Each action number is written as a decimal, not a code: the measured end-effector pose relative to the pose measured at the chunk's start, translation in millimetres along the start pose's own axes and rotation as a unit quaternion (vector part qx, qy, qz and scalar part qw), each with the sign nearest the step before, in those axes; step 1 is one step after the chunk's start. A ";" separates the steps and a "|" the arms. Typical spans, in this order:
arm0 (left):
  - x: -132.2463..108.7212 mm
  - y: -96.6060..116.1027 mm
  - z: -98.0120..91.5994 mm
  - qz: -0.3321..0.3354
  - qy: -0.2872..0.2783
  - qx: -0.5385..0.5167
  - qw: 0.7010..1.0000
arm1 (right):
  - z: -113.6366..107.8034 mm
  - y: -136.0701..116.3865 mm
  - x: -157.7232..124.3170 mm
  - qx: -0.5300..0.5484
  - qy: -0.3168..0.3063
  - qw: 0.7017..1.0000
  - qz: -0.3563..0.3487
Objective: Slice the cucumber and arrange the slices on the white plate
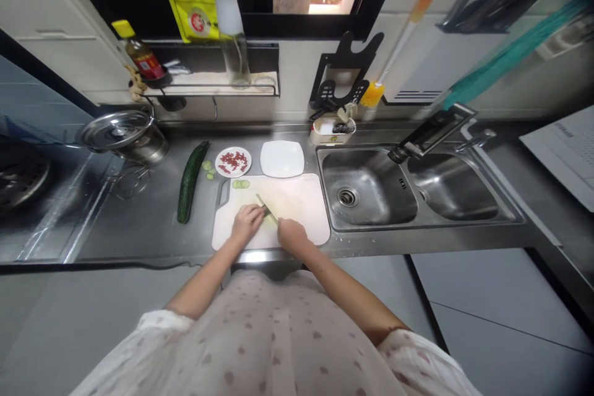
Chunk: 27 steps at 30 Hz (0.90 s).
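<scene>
knife (268,207) clamped in right hand (292,235), angled forward-left between hands, beside cucumber piece (266,211) pinned by left hand (247,223)

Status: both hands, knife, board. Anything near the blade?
Left hand at green piece, mostly hidden. Right hand gripping knife over cutting board. Left hand close to knife; cucumber slices apart, toward board's far edge.

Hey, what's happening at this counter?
A person's right hand holds a knife over a white cutting board, while the left hand touches a dark green piece, probably cucumber, by the blade. Some cucumber slices lie on the board. A whole cucumber lies on the counter to the left, and a round plate behind the board bears chopped red pieces.
</scene>
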<state>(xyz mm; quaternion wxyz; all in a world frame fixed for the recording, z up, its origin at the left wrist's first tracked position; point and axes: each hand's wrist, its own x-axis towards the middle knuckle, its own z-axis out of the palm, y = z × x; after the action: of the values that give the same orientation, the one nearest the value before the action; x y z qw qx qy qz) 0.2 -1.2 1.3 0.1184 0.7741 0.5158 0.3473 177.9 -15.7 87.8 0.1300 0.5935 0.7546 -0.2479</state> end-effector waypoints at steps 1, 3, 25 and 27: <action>0.1 0.3 -0.2 -0.001 0.000 -0.001 1.000 | 2.3 -0.5 3.2 0.000 0.009 1.000 -0.004; 0.4 0.9 -0.8 -0.001 -0.004 -0.002 1.000 | 6.0 -1.9 9.6 0.001 0.024 1.000 -0.011; 0.4 -0.9 0.8 -0.001 -0.011 0.004 1.000 | -0.6 -0.7 -4.8 -0.005 -0.024 1.000 0.008; 0.3 -0.8 0.9 -0.003 -0.012 0.004 1.000 | 0.4 -1.9 -0.4 -0.004 -0.019 1.000 0.004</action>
<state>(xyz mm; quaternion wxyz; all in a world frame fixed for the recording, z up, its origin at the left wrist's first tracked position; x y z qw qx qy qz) 0.3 -0.4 0.4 0.1231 0.7772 0.5179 0.3356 176.2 -16.6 88.0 0.1481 0.5914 0.7504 -0.2554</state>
